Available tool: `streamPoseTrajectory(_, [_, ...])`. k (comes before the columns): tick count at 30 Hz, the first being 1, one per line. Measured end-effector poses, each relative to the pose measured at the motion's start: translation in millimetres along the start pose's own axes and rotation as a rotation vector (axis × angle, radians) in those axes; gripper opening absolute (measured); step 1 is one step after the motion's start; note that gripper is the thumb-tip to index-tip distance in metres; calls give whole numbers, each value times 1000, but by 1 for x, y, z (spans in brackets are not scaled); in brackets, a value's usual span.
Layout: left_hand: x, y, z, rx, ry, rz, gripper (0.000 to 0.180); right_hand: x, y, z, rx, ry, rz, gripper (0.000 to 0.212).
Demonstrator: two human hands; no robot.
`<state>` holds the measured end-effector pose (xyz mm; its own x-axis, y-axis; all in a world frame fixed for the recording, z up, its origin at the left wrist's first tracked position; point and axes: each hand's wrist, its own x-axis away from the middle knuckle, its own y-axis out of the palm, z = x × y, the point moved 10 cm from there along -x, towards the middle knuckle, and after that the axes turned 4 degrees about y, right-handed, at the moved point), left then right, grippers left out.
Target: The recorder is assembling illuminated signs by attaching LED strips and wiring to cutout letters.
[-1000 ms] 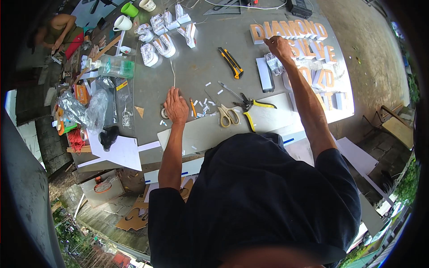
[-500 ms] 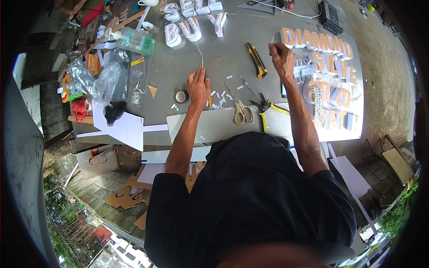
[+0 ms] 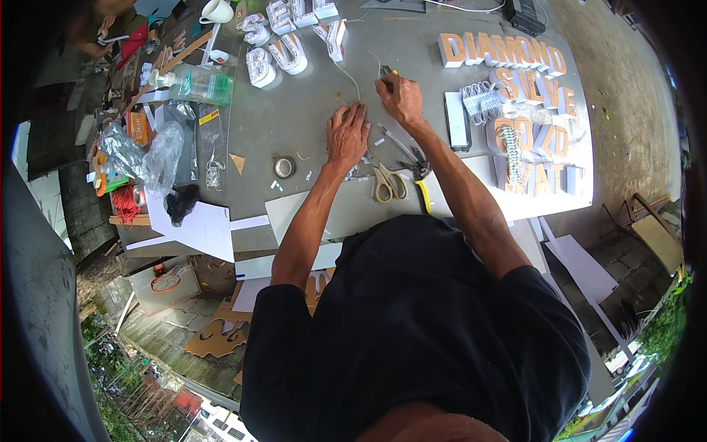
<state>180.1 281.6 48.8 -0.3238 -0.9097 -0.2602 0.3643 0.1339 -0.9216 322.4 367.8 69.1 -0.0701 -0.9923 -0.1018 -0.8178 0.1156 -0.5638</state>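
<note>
My left hand [image 3: 347,136] lies on the grey metal table with its fingers stretched out. Its fingertips touch the end of a pale cable [image 3: 346,72], which runs from one of the white block letters [image 3: 331,40]. To its right, the fingers of my right hand [image 3: 400,99] are pinched together, and a thin wire [image 3: 376,57] rises from them. Below that hand a yellow-and-black utility knife [image 3: 393,72] is mostly hidden. Scissors [image 3: 384,183] with cream handles and yellow-handled pliers [image 3: 421,169] lie nearer me. A small round tin [image 3: 283,168] sits to the left.
Wood-faced block letters [image 3: 508,51] stand in rows at the right, beside coiled light strips [image 3: 481,102] and a phone [image 3: 457,121]. Plastic bags [image 3: 163,155] and a clear bottle [image 3: 195,84] crowd the left. Another person's hand [image 3: 103,33] shows at the far left.
My right hand has moved left, bringing the thin wire close to my left hand and covering most of the utility knife. The whole view has shifted slightly; my left hand still rests at the cable end.
</note>
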Motion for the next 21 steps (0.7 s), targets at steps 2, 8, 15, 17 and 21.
streamPoseTrajectory(2, [-13,2,4,-7,32,-11,42,-9,-19,8,6,22,33,26])
streamPoseTrajectory(8, [-53,21,16,-82,166,-122,48,-46,-73,9,54,-4,149,26])
streamPoseTrajectory(15, [-51,31,29,-46,246,-163,49,-71,-97,8,91,-30,215,26])
streamPoseTrajectory(17, [-44,30,30,-11,241,-166,47,-77,-95,14,109,-39,215,27])
streamPoseTrajectory(21, [-47,25,26,13,195,-147,46,-84,-76,45,228,-34,130,29])
